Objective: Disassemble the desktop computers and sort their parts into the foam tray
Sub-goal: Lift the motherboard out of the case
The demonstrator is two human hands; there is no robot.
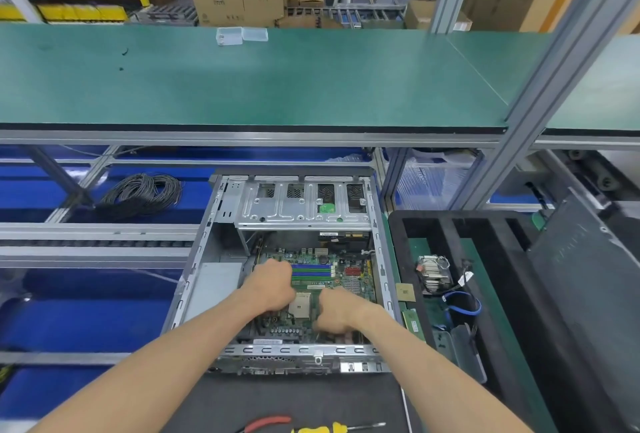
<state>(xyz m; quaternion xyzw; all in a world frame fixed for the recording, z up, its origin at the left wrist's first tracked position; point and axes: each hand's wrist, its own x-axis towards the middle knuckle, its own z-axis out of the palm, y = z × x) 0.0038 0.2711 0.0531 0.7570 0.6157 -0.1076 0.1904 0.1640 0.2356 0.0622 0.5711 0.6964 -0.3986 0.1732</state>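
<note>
Green shelf overhangs the open case [207, 259]; both hands [273, 285] [337, 313] curled on its motherboard [349, 276].

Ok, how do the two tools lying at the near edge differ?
The pliers have red handles and lie left of the screwdriver, whose handle is yellow. The screwdriver shows a thin metal shaft pointing right; the pliers show only their curved handles, the rest cut off by the frame. Both lie untouched on the dark mat in front of the computer case, while the left hand and right hand work inside on the motherboard.
</note>
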